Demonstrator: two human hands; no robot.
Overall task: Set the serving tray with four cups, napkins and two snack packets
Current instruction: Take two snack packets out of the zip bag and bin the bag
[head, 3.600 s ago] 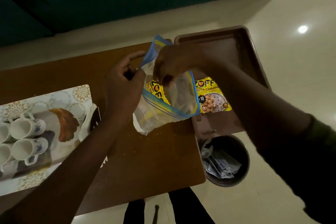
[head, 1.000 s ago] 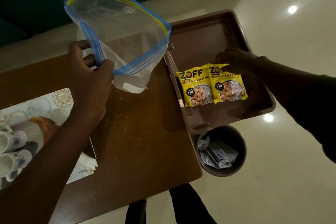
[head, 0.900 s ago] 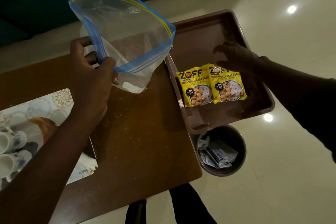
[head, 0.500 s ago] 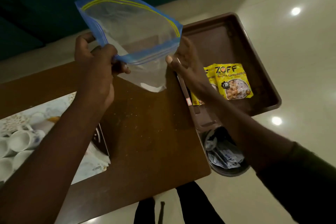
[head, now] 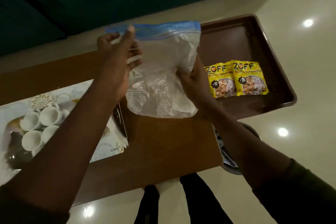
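From the head camera, we hold a clear zip bag (head: 163, 71) with a blue seal above the brown surface (head: 163, 151) at mid-frame. Our left hand (head: 116, 63) pinches the bag's upper left corner; our right hand (head: 190, 76) presses flat, fingers spread, against its right side. At right, the brown serving tray (head: 245, 42) carries two yellow snack packets (head: 236, 79) side by side. At lower left, four white cups (head: 39, 127) lie on a patterned box (head: 101, 143).
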